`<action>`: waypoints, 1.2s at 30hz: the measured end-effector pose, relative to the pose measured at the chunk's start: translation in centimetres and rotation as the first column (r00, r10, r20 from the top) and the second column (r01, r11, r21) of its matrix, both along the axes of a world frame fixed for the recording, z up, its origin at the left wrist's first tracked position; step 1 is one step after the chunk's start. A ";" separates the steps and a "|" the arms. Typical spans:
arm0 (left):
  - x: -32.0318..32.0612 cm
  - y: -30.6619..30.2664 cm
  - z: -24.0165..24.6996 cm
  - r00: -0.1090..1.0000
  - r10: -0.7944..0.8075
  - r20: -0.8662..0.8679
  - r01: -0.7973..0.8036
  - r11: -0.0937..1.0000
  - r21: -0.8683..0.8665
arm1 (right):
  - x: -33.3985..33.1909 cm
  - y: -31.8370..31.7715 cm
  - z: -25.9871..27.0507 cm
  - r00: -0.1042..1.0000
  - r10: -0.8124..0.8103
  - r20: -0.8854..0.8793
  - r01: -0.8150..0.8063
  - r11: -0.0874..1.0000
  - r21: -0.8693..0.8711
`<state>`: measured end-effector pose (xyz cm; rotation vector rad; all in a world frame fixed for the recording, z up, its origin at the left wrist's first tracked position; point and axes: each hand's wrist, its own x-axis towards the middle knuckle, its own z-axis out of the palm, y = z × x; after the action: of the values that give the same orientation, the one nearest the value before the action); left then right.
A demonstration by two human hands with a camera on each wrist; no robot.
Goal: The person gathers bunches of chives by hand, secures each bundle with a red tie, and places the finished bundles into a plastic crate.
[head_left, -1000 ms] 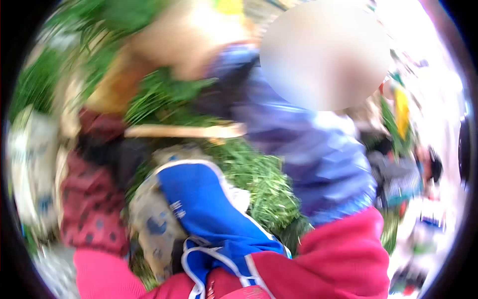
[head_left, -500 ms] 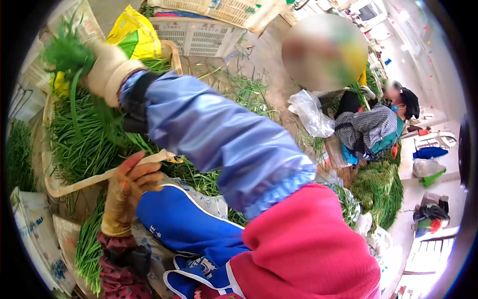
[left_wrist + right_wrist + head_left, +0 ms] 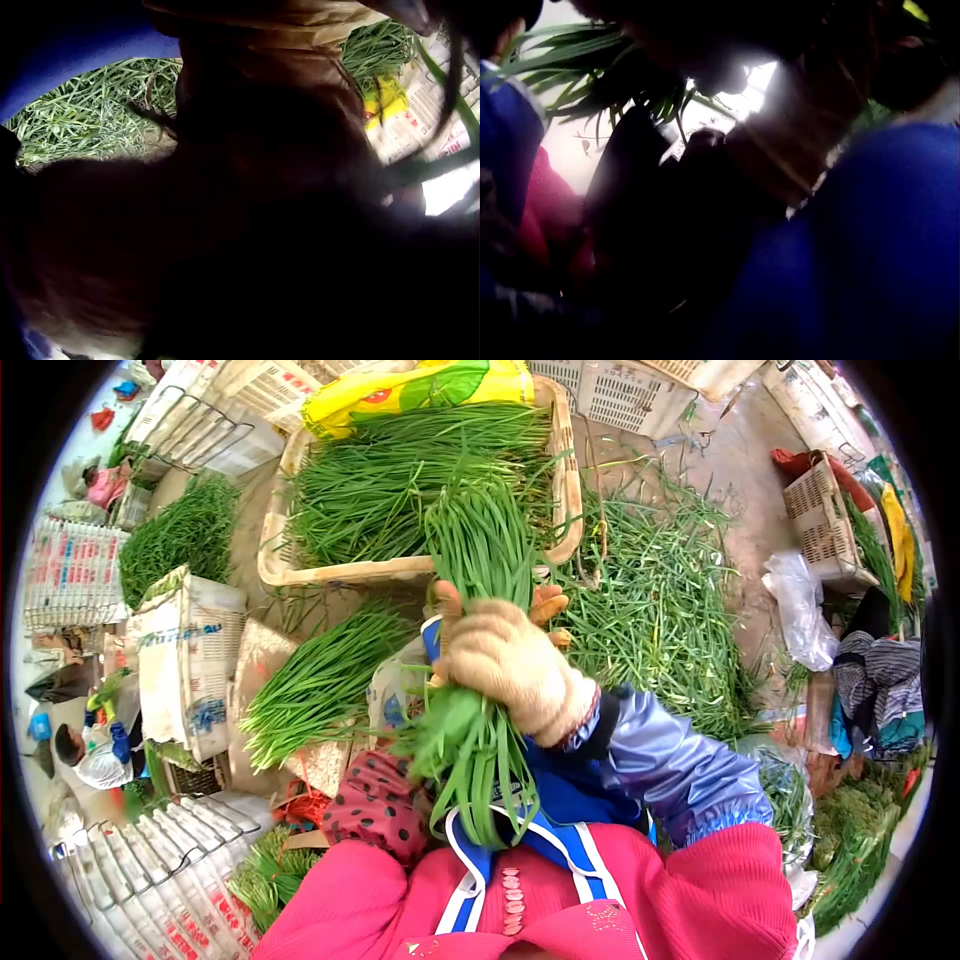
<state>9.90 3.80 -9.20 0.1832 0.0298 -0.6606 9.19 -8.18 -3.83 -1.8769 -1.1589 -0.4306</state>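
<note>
In the head view, a long bunch of green leafy stalks (image 3: 487, 545) lies in front of the torso, its near ends hanging over the blue apron (image 3: 570, 785). The right hand (image 3: 520, 670), in a cream glove, grips the bunch from above around its middle. Beneath it the left hand (image 3: 548, 606), in a yellow-brown glove, holds the bunch; its thumb shows on one side and fingertips on the other, the palm hidden. The left wrist view shows mostly dark glove (image 3: 270, 67); in the right wrist view, leaves (image 3: 577, 67) stick out beside dark shapes.
A rimmed basket (image 3: 400, 567) of green stalks with a yellow bag (image 3: 420, 390) stands ahead. Another bundle (image 3: 325, 680) lies to the left, loose greens (image 3: 650, 610) cover the floor at right, and crates (image 3: 195, 660) stand left. A person in checked clothing (image 3: 885, 675) is at far right.
The right hand has come back from the upper left with its greens to the front of the torso. The left hand, spread near the basket earlier, is now around the bunch. The head view has turned.
</note>
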 end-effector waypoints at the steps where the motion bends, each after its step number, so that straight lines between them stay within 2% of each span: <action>1: -0.8 0.1 0.0 1.000 -0.008 0.004 0.008 1.000 0.010 | -1.2 -0.5 -0.2 1.000 0.007 -0.008 -0.007 1.000 -0.008; 3: -2.2 0.7 0.1 0.999 -0.032 0.031 0.031 0.999 0.037 | -2.6 -1.3 0.0 0.998 -0.007 0.054 0.009 0.999 -0.039; 4: -2.8 1.0 0.2 0.997 -0.040 0.064 0.036 0.998 0.057 | -3.3 -1.8 0.3 0.999 0.008 0.037 -0.004 0.994 -0.111; 5: -3.2 1.4 0.5 0.991 -0.047 0.122 0.035 0.995 0.096 | -4.0 -1.8 0.7 0.997 -0.015 0.081 0.022 0.996 -0.083; 6: -4.0 1.5 0.9 0.977 -0.034 0.212 0.003 0.989 0.145 | -4.5 -2.4 1.5 0.997 0.069 0.017 -0.067 0.992 -0.104; 7: -4.7 1.4 1.6 0.915 0.046 0.402 -0.185 0.931 0.315 | -4.8 -3.2 2.6 0.988 0.149 -0.045 -0.153 0.981 -0.120; 8: -3.4 1.7 3.8 0.976 -0.146 0.159 0.050 0.868 0.494 | -5.3 -4.3 2.8 0.944 0.263 -0.198 -0.265 0.964 0.020; 9: -2.0 2.0 5.9 0.949 -0.283 -0.137 0.309 0.765 0.564 | -5.8 -6.0 3.7 0.838 0.375 -0.397 -0.323 0.927 0.192; 10: -2.2 2.0 6.7 0.960 -0.257 -0.114 0.272 0.744 0.610 | -7.2 -7.0 2.6 0.609 0.420 -0.673 -0.134 0.890 0.435; 11: -2.5 2.0 7.3 0.969 -0.229 -0.089 0.231 0.723 0.651 | -7.3 -7.8 1.5 0.371 0.357 -0.857 0.025 0.919 0.394; 12: -2.0 2.5 7.1 0.950 -0.312 0.010 0.185 0.588 0.787 | -7.4 -8.7 0.3 0.090 0.312 -0.946 0.214 0.921 0.324; 13: -2.2 2.4 7.7 0.932 -0.357 0.070 0.146 0.542 0.827 | -7.1 -8.2 -0.5 -0.053 0.264 -0.963 0.309 0.922 0.235; 15: -2.4 2.1 8.9 0.859 -0.498 0.118 0.129 0.435 0.891 | -7.2 -7.1 -5.1 -0.063 0.513 -0.856 0.259 0.837 0.483; 16: -3.0 1.6 10.2 0.847 -0.522 0.104 0.135 0.400 0.907 | -7.0 -7.0 -5.2 -0.080 0.590 -0.803 0.198 0.799 0.567; 17: -3.2 2.0 10.4 0.814 -0.576 0.081 0.189 0.395 0.899 | -6.5 -6.5 -5.0 -0.102 0.750 -0.653 0.241 0.656 0.715; 18: -4.1 1.9 10.5 0.823 -0.561 0.093 0.155 0.378 0.913 | -6.0 -6.1 -4.7 -0.134 0.874 -0.467 0.281 0.485 0.828; 19: -4.9 1.9 10.6 0.832 -0.545 0.104 0.120 0.359 0.925 | -4.9 -5.8 -7.4 -0.150 0.943 -0.296 0.284 0.328 0.901; 20: -5.1 2.6 10.5 0.797 -0.602 0.057 0.170 0.313 0.934 | -4.1 -6.2 -6.2 -0.052 0.948 -0.315 0.302 0.316 0.900; 21: -5.7 3.1 9.9 0.809 -0.587 0.035 0.181 0.305 0.935 | -3.5 -6.6 -5.2 0.042 0.943 -0.331 0.321 0.301 0.898; 22: -6.1 4.0 9.4 0.786 -0.618 0.029 0.180 0.272 0.945 | -2.6 -6.7 -7.2 0.229 0.894 -0.385 0.520 0.222 0.825; 23: -6.6 4.6 9.2 0.763 -0.646 0.019 0.179 0.239 0.954 | -2.1 -8.6 -6.0 0.285 0.848 -0.446 0.498 0.267 0.825; 24: -7.4 5.0 9.4 0.777 -0.629 0.003 0.169 0.213 0.962 | -1.7 -9.7 -6.7 0.358 0.829 -0.429 0.528 0.200 0.826; 25: -7.7 5.3 9.5 0.729 -0.684 -0.023 0.159 0.136 0.978 | -1.5 -11.0 -6.2 0.389 0.843 -0.373 0.490 0.154 0.858; 27: -8.2 6.0 9.3 0.617 -0.783 -0.085 0.131 -0.004 0.991 | -0.9 -14.7 -8.4 0.244 0.934 -0.260 0.555 0.085 0.827; 29: -9.1 6.8 8.2 0.602 -0.787 -0.136 0.130 -0.071 0.989 | 0.8 -17.6 -10.5 0.145 0.960 -0.238 0.702 0.069 0.709; 30: -9.5 6.4 8.7 0.615 -0.770 -0.169 0.144 -0.101 0.984 | 1.1 -17.9 -9.9 0.205 0.947 -0.246 0.668 0.049 0.743; 31: -9.9 6.2 8.8 0.629 -0.751 -0.202 0.157 -0.132 0.979 | 0.4 -17.1 -7.1 0.353 0.731 -0.584 0.840 0.027 0.542; 32: -10.1 6.3 8.5 0.595 -0.767 -0.242 0.154 -0.187 0.970 | 0.9 -18.1 -8.8 0.301 0.782 -0.546 0.788 0.119 0.605; 33: -10.2 6.2 8.4 0.606 -0.753 -0.258 0.182 -0.185 0.966 | 1.6 -19.3 -10.5 0.241 0.826 -0.509 0.721 0.199 0.663; 34: -10.4 6.0 8.6 0.615 -0.738 -0.278 0.213 -0.184 0.960 | 1.8 -19.0 -9.8 0.157 0.719 -0.677 0.850 0.250 0.463; 35: -10.5 5.9 8.6 0.625 -0.722 -0.297 0.241 -0.184 0.953 | 1.7 -19.2 -9.4 0.122 0.600 -0.791 0.887 0.291 0.358; 36: -10.7 6.4 7.9 0.640 -0.726 -0.252 0.220 -0.140 0.965 | 2.1 -19.7 -10.1 0.145 0.620 -0.771 0.912 0.220 0.348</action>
<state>-0.75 10.16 -1.28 1.8623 0.0123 -1.3374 11.30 -27.93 -13.98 -0.5472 0.5898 0.1003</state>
